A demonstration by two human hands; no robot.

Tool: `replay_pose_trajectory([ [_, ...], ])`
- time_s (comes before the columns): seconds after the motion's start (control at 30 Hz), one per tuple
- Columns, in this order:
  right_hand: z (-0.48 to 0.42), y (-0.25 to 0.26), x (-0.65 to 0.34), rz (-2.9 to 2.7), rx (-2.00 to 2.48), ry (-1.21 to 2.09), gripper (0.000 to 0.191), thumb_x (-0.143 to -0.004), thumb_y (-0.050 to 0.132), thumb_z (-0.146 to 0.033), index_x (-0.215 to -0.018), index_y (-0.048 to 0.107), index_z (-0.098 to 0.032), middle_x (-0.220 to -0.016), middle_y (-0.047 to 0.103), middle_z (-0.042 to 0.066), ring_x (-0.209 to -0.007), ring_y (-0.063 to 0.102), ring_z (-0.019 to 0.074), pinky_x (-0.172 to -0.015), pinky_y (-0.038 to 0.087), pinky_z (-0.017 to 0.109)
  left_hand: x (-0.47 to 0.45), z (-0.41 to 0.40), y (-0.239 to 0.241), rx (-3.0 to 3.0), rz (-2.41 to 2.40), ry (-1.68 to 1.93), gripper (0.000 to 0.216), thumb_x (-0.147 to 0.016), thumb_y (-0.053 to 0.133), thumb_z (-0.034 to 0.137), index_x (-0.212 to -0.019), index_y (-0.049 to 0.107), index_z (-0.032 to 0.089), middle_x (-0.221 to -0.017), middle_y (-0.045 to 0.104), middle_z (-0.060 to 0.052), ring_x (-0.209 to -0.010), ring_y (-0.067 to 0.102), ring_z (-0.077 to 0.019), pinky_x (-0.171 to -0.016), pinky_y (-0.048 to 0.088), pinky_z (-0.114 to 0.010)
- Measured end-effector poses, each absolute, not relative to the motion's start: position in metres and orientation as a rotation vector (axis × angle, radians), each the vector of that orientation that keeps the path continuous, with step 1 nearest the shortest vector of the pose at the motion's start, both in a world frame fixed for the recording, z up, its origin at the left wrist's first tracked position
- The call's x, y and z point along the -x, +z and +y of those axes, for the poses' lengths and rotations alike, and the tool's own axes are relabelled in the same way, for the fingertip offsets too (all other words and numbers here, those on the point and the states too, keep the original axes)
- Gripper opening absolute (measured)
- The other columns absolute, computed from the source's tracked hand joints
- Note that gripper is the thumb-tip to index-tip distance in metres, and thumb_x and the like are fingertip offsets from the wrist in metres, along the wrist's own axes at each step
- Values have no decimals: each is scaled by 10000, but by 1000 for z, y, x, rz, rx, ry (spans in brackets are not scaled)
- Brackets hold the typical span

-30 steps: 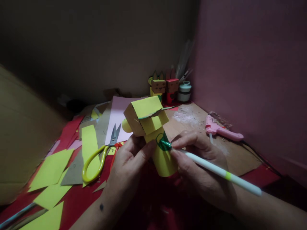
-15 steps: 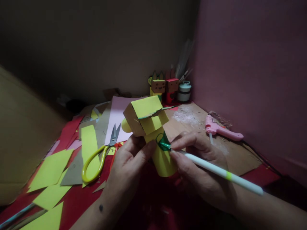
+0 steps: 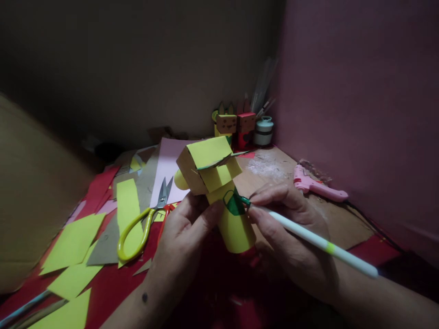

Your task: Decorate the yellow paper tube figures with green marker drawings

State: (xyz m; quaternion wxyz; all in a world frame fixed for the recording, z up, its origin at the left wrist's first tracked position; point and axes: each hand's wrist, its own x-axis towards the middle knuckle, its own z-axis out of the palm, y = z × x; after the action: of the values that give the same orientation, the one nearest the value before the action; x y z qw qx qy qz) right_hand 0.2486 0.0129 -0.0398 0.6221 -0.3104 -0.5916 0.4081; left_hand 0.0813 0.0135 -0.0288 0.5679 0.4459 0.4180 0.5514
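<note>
My left hand [image 3: 185, 235] is closed around a yellow paper figure [image 3: 219, 192], a tube body with a cardboard box head covered in yellow paper. A green patch is coloured on the tube just under the head. My right hand [image 3: 291, 237] pinches a white marker [image 3: 315, 242] with a green tip. The tip touches the right edge of the green patch.
Yellow-handled scissors [image 3: 144, 224] lie left of the figure among yellow, red and brown paper scraps [image 3: 73, 242]. A pink sheet [image 3: 169, 167] lies behind. A pink glue gun [image 3: 317, 187] rests by the right wall. Two small box figures [image 3: 235, 125] and a jar [image 3: 264, 130] stand in the corner.
The marker tip has slid to the right across the green patch, which looks more filled in. The left hand and the figure have stayed in place.
</note>
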Motion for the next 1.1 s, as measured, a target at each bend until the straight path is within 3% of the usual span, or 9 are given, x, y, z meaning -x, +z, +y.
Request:
replay_pose_trajectory([
  [0.37,11,-43,-245,-1349,639,1106,78,-957,696,-223,-940,674,-295,-681,591,-44,-534,514,119,-465,451,236,-80,12,-29,-1032,1019,1297,359,-869,809,467,-1137,758,234,-1207,787,-80,-1210,667,-334,-1032,495,-448],
  [0.7,11,-46,-247,-1392,633,1095,94,-942,699,-182,-947,681,-274,-869,666,-4,-713,611,132,-562,476,236,-81,13,-31,-1041,1008,1294,324,-883,804,402,-1145,755,217,-1197,789,-83,-1217,669,-326,-1052,483,-444],
  [0.83,11,-47,-246,-1405,618,1100,85,-942,701,-191,-941,685,-274,-855,656,-2,-714,595,134,-553,468,234,-82,12,-30,-1035,1002,1300,325,-888,800,397,-1158,751,222,-1204,790,-76,-1220,673,-320,-1040,492,-432],
  [1.1,9,-43,-245,-1325,637,1124,100,-954,702,-213,-948,680,-311,-660,591,-43,-533,515,110,-465,451,206,-79,14,-32,-1058,997,1285,334,-887,798,432,-1156,754,240,-1204,790,-68,-1193,688,-321,-1001,523,-434],
])
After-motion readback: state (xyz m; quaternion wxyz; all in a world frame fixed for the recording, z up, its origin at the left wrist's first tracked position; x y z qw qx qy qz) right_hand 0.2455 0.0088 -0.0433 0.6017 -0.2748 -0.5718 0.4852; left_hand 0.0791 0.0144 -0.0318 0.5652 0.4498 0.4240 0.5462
